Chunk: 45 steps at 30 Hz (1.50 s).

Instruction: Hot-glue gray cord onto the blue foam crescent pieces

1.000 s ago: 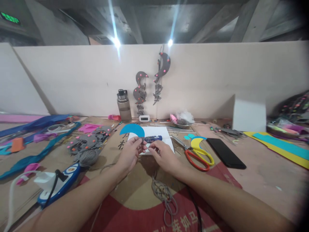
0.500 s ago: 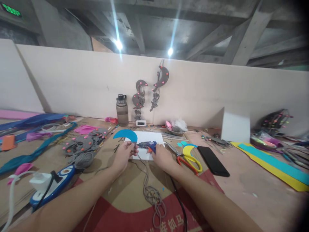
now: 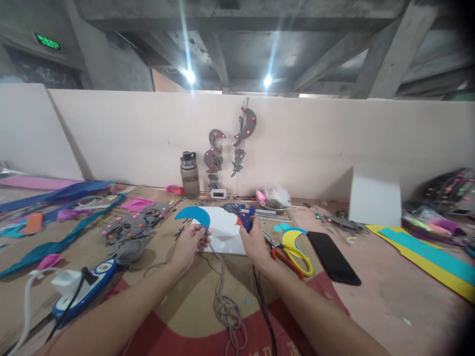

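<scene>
Pinched in my left hand (image 3: 192, 243) is a blue felt crescent (image 3: 193, 214), its curved body pointing up and left over the edge of a white sheet (image 3: 222, 240). My right hand (image 3: 255, 242) grips a dark blue glue gun (image 3: 245, 216) with an orange trigger; its nozzle points left above the sheet, apart from the crescent. Grey cord (image 3: 227, 309) runs down from near my left hand into a loose tangle on the cardboard. The glue gun's black cable hangs below my right hand.
Right of my right hand lie scissors (image 3: 287, 257), a yellow crescent (image 3: 292, 239) and a black phone (image 3: 333, 258). A bottle (image 3: 190, 175) stands at the wall. On the left are grey felt pieces (image 3: 135, 222) and a blue power strip (image 3: 87, 291).
The glue gun in my right hand has moved right and up, away from the blue crescent. My left hand keeps its hold. The camera view has tilted up slightly.
</scene>
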### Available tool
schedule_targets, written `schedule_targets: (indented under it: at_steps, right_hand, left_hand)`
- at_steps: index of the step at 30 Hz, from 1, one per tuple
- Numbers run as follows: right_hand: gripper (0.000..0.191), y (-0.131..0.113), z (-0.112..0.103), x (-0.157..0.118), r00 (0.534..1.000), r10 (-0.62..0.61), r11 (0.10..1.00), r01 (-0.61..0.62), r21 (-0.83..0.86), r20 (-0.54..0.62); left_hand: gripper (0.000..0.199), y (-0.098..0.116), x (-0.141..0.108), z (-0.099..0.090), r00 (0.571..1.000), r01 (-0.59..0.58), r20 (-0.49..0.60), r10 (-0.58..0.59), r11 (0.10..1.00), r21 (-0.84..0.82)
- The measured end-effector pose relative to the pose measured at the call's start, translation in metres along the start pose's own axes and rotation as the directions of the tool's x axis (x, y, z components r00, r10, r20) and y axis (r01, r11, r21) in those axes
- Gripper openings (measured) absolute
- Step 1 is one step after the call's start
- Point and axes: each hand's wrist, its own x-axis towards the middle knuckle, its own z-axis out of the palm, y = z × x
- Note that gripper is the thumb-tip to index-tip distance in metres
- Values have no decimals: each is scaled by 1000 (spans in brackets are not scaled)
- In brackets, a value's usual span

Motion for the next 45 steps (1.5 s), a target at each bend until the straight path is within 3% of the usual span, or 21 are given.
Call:
schedule_targets:
  at_steps: [3, 8, 14, 19, 26, 45]
  right_hand:
    - [28, -4, 3, -8, 999, 15, 968, -24, 251, 36]
    - [34, -20, 2, -25, 979, -31, 893, -64, 446, 203]
    - [26, -34, -6, -34, 934, -114, 946, -1, 323, 338]
    - [29, -37, -3, -40, 926, -139, 988, 104, 116, 351]
    - [32, -33, 0, -41, 911, -139, 990, 131, 47, 389]
    - [29, -34, 1, -41, 903, -133, 982, 175, -68, 409]
  left_hand:
    - [30, 1, 0, 0, 999, 43, -12, -43, 999, 15]
    - [28, 6, -2, 2, 998, 52, -22, -52, 998, -26]
    - [30, 9, -2, 2, 999, 43, 6, -43, 991, -129]
    - [30, 10, -2, 1, 998, 53, -23, -56, 992, -116]
    - [22, 9, -2, -2, 999, 29, -23, -30, 997, -65]
    - [22, 7, -3, -4, 1000, 5, -21, -4, 1000, 17]
